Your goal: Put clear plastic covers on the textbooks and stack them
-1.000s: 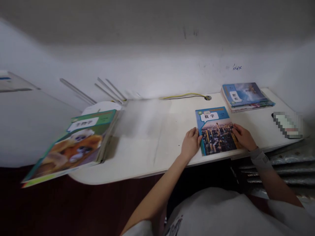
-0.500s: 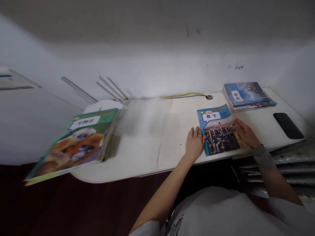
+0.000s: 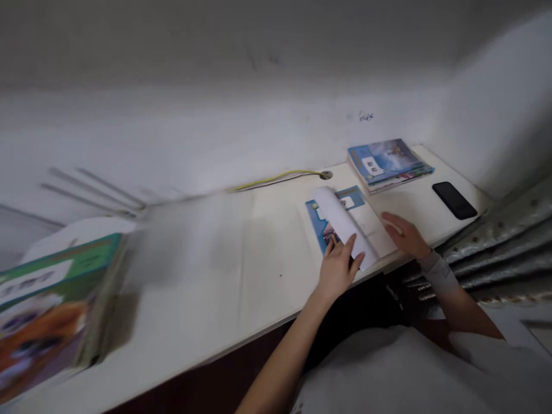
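Note:
A blue-covered book (image 3: 317, 221) lies near the desk's front edge, with a white page or sheet (image 3: 338, 218) curled over its cover. My left hand (image 3: 337, 269) rests on the lower part of the cover and the curled sheet, its fingers spread. On the book's right side, my right hand (image 3: 404, 234) touches or nearly touches the edge, fingers apart and holding nothing. Whether the curled sheet belongs to the book I cannot tell.
Behind to the right lies a stack of blue books (image 3: 386, 161), with a black phone (image 3: 454, 200) beside it. A pile topped by a green book (image 3: 56, 299) is at the left of the white desk (image 3: 207, 270). A yellow cable (image 3: 280, 177) runs along the wall.
The view has swung right. The book's cover was flat and fully visible; now a white sheet curls over it. My left hand has moved from the book's left edge onto it.

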Available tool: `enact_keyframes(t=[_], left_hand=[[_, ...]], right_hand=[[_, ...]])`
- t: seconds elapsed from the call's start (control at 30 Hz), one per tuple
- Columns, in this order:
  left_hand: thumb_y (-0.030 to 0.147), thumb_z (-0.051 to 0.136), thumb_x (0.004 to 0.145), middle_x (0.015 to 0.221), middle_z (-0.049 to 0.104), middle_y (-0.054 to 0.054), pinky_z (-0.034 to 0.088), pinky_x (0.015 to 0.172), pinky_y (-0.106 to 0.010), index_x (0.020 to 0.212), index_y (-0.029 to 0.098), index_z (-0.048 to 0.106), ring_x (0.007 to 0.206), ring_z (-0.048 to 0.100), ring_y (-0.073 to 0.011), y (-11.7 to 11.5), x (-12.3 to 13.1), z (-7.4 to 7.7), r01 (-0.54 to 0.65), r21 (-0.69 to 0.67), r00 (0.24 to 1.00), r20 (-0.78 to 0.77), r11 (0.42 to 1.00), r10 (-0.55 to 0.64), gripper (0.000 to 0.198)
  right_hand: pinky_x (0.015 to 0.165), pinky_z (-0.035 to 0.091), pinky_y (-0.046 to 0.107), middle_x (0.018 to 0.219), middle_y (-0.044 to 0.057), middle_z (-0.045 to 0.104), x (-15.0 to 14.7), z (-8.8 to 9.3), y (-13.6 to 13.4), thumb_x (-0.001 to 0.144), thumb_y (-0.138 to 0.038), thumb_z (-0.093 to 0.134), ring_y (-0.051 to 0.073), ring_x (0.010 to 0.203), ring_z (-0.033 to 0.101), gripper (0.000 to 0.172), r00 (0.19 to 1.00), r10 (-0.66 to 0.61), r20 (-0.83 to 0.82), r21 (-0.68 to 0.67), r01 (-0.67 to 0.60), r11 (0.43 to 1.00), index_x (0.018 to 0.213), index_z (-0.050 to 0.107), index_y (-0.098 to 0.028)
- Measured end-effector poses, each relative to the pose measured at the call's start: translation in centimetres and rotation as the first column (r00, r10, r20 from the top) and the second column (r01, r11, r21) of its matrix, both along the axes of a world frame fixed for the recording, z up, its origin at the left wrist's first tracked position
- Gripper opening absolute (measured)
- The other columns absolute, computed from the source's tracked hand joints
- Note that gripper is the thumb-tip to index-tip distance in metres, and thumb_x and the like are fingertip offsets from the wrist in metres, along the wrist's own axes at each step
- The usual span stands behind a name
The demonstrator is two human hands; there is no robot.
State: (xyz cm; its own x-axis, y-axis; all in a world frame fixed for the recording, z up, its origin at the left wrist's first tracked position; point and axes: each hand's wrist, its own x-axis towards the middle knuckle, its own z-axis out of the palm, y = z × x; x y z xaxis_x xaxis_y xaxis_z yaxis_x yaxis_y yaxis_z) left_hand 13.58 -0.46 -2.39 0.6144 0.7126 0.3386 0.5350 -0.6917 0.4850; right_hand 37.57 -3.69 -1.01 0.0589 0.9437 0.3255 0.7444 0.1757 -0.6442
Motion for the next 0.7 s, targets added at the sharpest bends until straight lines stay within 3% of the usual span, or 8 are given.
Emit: enact_keyframes(t=[0.07,0.13,0.2,0.27,0.57,0.7], left_hand=[[0.041,0.038,0.094,0.096,0.067,-0.01,0.036,0.106,-0.049,0.136,0.015,0.042,0.101,0.062,-0.0244,0.2,0.1,-0.4,-0.007,0.046,1.0,-0.012,0.999,0.008,0.049],[0.041,0.038,0.094,0.092,0.067,-0.01,0.038,0.104,-0.047,0.135,0.013,0.042,0.096,0.063,-0.0239,0.4,0.0,-0.7,-0.006,0.068,1.0,-0.011,0.998,0.007,0.05],[0.042,0.038,0.094,0.094,0.067,-0.011,0.04,0.102,-0.048,0.136,0.013,0.042,0.096,0.063,-0.0246,0.5,-0.1,-0.7,-0.001,0.08,1.0,-0.014,0.997,0.002,0.051],[0.042,0.037,0.094,0.097,0.067,-0.011,0.04,0.102,-0.049,0.137,0.014,0.041,0.099,0.062,-0.0256,0.5,-0.2,-0.7,0.001,0.087,1.0,-0.016,0.996,0.001,0.052],[0.043,0.036,0.094,0.1,0.066,-0.011,0.039,0.103,-0.051,0.14,0.017,0.038,0.105,0.06,-0.0266,0.5,-0.2,-0.8,-0.008,0.084,0.999,-0.052,0.996,0.012,0.053],[0.043,0.036,0.094,0.1,0.066,-0.011,0.039,0.102,-0.05,0.139,0.017,0.039,0.102,0.061,-0.0262,0.6,-0.2,-0.8,-0.01,0.075,0.999,-0.047,0.997,0.013,0.052]], right_hand=[[0.106,0.035,0.051,0.128,0.013,0.058,5.1,-0.8,-1.4,0.091,-0.046,0.037,0.028,0.126,0.047,0.046,0.922,-0.332,0.198,0.111,0.315,0.942,0.118,0.063,-0.019],[0.106,0.03,0.056,0.135,0.019,0.051,10.0,-1.5,-2.9,0.09,-0.043,0.038,0.033,0.13,0.04,0.047,0.741,-0.578,0.342,0.162,0.559,0.813,0.118,0.062,-0.013],[0.105,0.027,0.06,0.14,0.021,0.044,13.7,-1.9,-4.2,0.089,-0.044,0.041,0.037,0.132,0.035,0.047,0.605,-0.671,0.428,0.174,0.674,0.718,0.118,0.061,-0.012],[0.103,0.027,0.062,0.143,0.02,0.041,15.8,-2.2,-4.7,0.088,-0.048,0.043,0.038,0.133,0.033,0.048,0.557,-0.68,0.476,0.149,0.711,0.687,0.119,0.06,-0.015],[0.101,0.024,0.068,0.146,0.022,0.036,17.0,-2.7,-3.1,0.087,-0.055,0.046,0.041,0.135,0.028,0.053,0.622,-0.639,0.453,0.058,0.694,0.718,0.117,0.061,-0.015],[0.106,0.028,0.059,0.139,0.021,0.045,13.8,-1.6,-2.3,0.088,-0.052,0.045,0.035,0.131,0.038,0.05,0.766,-0.573,0.291,0.155,0.553,0.819,0.117,0.061,-0.014]])
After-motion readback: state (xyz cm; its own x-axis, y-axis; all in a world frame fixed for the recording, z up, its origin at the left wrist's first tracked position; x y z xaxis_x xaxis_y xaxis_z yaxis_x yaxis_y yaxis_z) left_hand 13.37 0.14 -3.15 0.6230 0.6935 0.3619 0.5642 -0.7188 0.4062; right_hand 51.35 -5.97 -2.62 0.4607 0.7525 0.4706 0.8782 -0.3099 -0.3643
